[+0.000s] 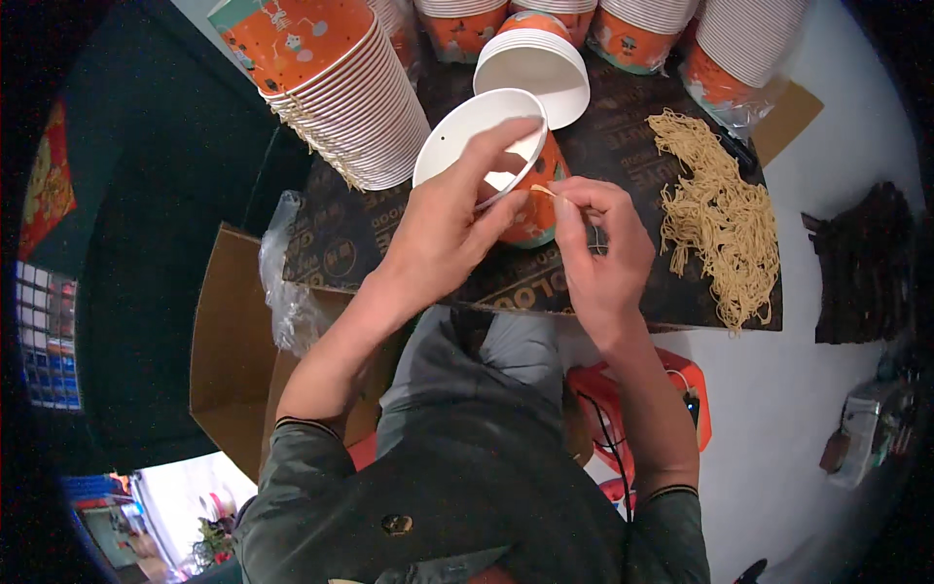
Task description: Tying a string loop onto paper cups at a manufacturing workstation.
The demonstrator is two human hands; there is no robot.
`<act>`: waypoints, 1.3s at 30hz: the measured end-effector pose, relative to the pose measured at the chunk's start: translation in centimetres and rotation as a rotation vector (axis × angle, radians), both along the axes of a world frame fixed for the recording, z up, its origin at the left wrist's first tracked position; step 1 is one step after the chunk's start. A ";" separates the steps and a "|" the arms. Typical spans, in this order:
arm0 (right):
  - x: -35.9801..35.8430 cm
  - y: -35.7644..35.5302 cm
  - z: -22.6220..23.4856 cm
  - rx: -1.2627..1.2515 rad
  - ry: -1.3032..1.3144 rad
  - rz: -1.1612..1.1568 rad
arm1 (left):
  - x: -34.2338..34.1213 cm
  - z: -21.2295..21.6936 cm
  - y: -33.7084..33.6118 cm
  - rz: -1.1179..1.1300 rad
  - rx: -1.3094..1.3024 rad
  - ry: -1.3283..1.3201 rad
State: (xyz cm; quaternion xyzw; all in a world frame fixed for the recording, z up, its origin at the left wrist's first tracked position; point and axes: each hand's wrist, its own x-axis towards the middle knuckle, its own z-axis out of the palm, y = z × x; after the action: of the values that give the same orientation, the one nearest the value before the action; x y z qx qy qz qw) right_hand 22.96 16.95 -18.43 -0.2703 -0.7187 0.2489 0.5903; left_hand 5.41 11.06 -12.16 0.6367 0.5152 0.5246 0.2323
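An orange paper bucket point(455, 136) with a white inside lies tilted on the dark board, its mouth toward the upper left. My left hand point(438, 229) grips its rim, with fingers inside and the thumb on the outer wall. At that wall my right hand point(608, 248) pinches the end of a thin yellowish cord point(542, 190) between thumb and forefinger. Whether the cord passes through the wall is too small to tell. Right of my hands lies a loose pile of the same cords point(720, 224).
A tall nested stack of buckets point(336, 97), cords along one side, stands at the left. More stacks point(647, 29) line the back, and another white-mouthed bucket point(550, 83) lies before them. A cardboard box point(233, 341) and clear plastic bag point(287, 292) sit left of the board point(341, 234).
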 end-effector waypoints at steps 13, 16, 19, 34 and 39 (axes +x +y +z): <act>0.7 0.2 0.0 -0.126 0.043 0.098 | -1.1 0.3 0.8 -0.093 0.109 0.440; 0.7 0.2 -0.3 -0.200 0.039 0.131 | -1.0 0.2 1.0 -0.065 0.141 0.402; 0.0 -0.3 0.7 -0.284 0.161 0.206 | -1.0 0.2 1.2 -0.052 0.099 0.366; 0.7 1.0 -0.7 -0.331 0.052 0.203 | -1.1 1.2 0.9 -0.081 -0.036 0.375; 0.7 1.1 -0.7 -0.346 0.055 0.198 | -1.0 1.3 1.1 -0.084 0.021 0.426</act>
State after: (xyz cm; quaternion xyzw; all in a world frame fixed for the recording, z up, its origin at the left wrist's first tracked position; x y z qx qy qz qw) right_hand 23.68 18.05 -19.15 -0.2886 -0.6721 0.4329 0.5269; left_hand 4.41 12.20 -10.85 0.7566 0.5199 0.3735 0.1332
